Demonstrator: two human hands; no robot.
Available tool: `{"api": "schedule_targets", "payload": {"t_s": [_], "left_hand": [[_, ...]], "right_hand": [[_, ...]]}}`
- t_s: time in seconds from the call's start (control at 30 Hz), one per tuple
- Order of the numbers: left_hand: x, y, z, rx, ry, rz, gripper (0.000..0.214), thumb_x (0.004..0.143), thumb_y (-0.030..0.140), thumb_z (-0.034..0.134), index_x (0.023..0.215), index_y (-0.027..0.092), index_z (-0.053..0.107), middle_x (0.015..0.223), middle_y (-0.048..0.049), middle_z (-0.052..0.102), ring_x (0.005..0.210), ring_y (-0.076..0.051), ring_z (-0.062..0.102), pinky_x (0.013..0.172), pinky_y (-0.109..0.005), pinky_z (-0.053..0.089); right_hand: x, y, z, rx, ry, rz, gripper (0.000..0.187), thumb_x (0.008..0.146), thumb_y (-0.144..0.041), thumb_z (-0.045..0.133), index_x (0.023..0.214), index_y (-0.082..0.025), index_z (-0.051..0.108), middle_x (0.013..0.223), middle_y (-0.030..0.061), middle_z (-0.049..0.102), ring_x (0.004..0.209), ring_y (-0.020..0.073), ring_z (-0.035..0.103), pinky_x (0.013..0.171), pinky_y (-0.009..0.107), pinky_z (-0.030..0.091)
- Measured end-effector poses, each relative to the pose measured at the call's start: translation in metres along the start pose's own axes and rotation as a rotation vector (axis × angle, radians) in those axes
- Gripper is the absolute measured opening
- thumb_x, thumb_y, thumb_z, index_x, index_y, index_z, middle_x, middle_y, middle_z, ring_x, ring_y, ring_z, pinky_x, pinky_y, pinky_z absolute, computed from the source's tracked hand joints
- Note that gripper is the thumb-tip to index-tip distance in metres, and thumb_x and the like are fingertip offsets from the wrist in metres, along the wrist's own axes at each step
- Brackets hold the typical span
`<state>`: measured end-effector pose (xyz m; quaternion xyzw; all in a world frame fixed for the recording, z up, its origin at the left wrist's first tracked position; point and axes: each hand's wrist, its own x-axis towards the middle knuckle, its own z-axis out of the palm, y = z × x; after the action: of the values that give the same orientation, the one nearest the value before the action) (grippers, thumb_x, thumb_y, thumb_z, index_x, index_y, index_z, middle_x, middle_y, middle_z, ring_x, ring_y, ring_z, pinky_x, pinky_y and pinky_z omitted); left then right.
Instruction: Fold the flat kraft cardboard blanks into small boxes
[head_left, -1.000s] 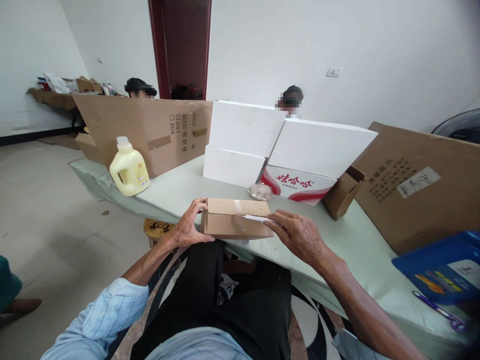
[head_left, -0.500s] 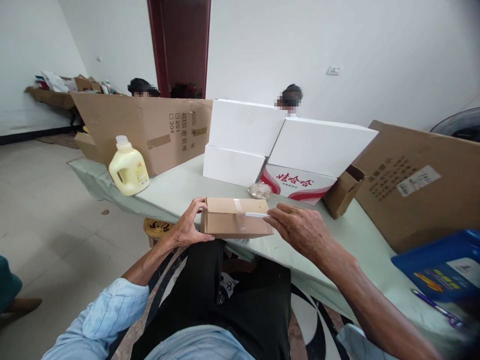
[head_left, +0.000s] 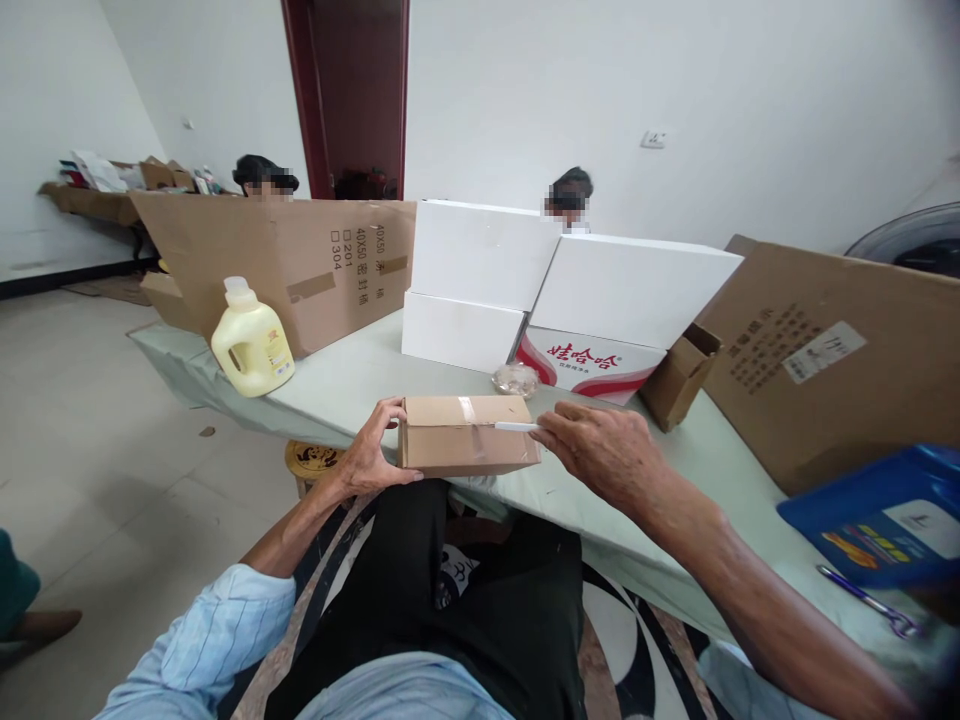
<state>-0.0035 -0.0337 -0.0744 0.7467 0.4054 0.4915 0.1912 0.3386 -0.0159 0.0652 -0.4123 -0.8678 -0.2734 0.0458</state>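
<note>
Left hand [head_left: 367,458]: fingers spread, gripping carton [head_left: 466,450], centre frame.
Right hand [head_left: 600,440]: fingers pinching white tool [head_left: 514,427].
White tool: slid rightward, now overlapping less carton.

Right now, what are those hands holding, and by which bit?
The left hand grips the small cardboard box by its left end. The right hand holds a thin white tool by the end farther from the box's middle.

Right hand [head_left: 598,442] farther right along carton [head_left: 466,450], white tool [head_left: 514,427] too; view slightly turned
</note>
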Motion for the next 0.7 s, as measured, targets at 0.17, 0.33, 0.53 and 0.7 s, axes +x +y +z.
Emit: {"api": "schedule_targets", "payload": {"t_s": [0.17,0.33,0.53,0.7], "left_hand": [[-0.003,-0.003,-0.001,0.025,-0.002,0.007,0.075,0.064,0.032,0.095,0.124,0.026,0.049,0.153,-0.0162,0.046,0.144,-0.036,0.050,0.110,-0.052,0.051],[-0.008,-0.008,-0.002,0.073,0.014,-0.013,0.083,0.061,0.033,0.097,0.131,0.025,0.051,0.156,-0.0169,0.044,0.148,-0.039,0.047,0.112,-0.052,0.052],[-0.007,-0.004,-0.003,0.142,-0.016,0.053,0.081,0.066,0.032,0.095,0.134,0.024,0.051,0.159,-0.0190,0.040,0.152,-0.040,0.043,0.118,-0.057,0.047],[-0.004,0.004,-0.008,0.237,-0.039,0.131,0.080,0.068,0.030,0.095,0.134,0.024,0.051,0.162,-0.0212,0.036,0.154,-0.043,0.039,0.123,-0.061,0.041]], "right_hand": [[-0.016,0.017,0.010,0.114,0.094,0.038,0.058,0.114,-0.051,0.033,0.082,-0.021,0.069,0.080,0.0068,0.069,0.064,0.0163,0.057,0.055,0.032,0.018],[-0.044,0.042,0.046,0.566,0.294,0.162,0.047,0.110,-0.057,0.044,0.095,-0.022,0.071,0.081,0.0049,0.069,0.071,0.0182,0.062,0.066,0.031,0.041],[-0.086,0.049,0.164,0.649,0.334,0.554,0.052,0.102,-0.067,0.045,0.092,-0.022,0.070,0.081,0.0078,0.071,0.069,0.0226,0.062,0.066,0.035,0.046],[-0.123,0.050,0.245,0.469,0.283,0.643,0.053,0.100,-0.065,0.039,0.083,-0.024,0.067,0.087,0.0123,0.073,0.079,0.0281,0.063,0.070,0.040,0.048]]}}
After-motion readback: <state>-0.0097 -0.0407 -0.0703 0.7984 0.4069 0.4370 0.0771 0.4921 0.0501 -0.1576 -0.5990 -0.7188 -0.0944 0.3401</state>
